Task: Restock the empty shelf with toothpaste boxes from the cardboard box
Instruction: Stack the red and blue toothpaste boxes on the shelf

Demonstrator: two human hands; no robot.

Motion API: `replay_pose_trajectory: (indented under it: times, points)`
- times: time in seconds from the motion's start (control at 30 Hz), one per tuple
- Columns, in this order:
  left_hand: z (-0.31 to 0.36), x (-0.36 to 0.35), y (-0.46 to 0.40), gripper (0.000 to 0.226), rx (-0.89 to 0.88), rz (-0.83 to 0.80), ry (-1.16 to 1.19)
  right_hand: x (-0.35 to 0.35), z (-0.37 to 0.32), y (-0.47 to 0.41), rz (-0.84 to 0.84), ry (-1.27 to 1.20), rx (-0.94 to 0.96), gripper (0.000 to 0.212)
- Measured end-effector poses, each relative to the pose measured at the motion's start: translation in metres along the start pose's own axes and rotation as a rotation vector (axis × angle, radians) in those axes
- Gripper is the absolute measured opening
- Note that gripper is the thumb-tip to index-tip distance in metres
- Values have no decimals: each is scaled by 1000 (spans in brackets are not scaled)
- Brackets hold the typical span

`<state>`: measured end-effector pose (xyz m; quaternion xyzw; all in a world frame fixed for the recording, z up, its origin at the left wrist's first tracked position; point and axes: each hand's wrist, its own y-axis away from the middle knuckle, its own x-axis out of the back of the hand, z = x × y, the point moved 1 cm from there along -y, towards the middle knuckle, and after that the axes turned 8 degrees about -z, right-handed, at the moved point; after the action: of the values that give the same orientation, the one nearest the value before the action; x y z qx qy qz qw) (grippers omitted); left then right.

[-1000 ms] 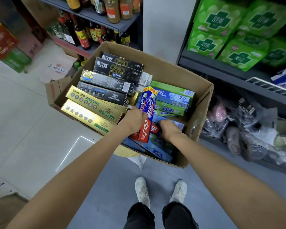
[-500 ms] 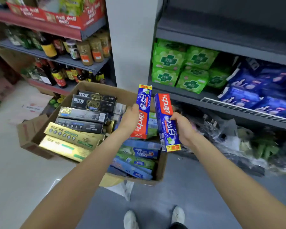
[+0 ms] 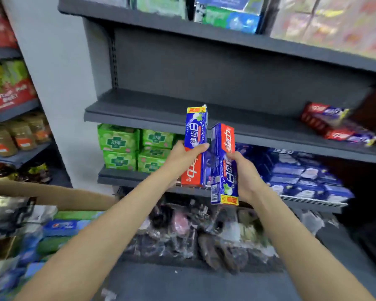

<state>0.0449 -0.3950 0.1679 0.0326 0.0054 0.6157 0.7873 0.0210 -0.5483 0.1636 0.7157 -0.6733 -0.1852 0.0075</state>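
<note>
Left hand [image 3: 183, 156] grips one upright red-blue toothpaste box [image 3: 196, 146], right hand [image 3: 246, 177] grips a second [image 3: 224, 166] just beside it, both before the grey shelf [image 3: 139, 109], where blurred boxes [image 3: 336, 127], probably toothpaste, lie far right; cardboard box [image 3: 52, 195] lower left.

two red-and-blue toothpaste boxes stand upright side by side, the left box [image 3: 196, 146] and the right box [image 3: 224, 164], before a dark grey shelf [image 3: 143, 109]. an open cardboard box [image 3: 74, 197] of toothpaste sits lower left.

The grey shelf [image 3: 152, 109] lies bare leftward; toothpaste boxes [image 3: 336, 127] crowd its right end.
</note>
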Motion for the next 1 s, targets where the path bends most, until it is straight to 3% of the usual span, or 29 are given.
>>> replay_pose_trajectory:
  times: [0.23, 0.47, 0.67, 0.8, 1.0]
  points:
    - [40, -137, -79, 35, -46, 53, -65, 146, -95, -2, 194, 274, 292, 22]
    - [58, -227, -181, 37, -167, 59, -221, 276, -160, -40, 239, 705, 497, 28]
    - [81, -283, -272, 47, -245, 75, -379, 381, -216, -99, 428, 1097, 516, 48]
    - [94, -318, -319, 55, -270, 134, -664, 439, -240, -138, 494, 1376, 453, 49]
    - [109, -362, -381, 64, -238, 135, -1035, 508, -274, -201, 487, 1487, 375, 46]
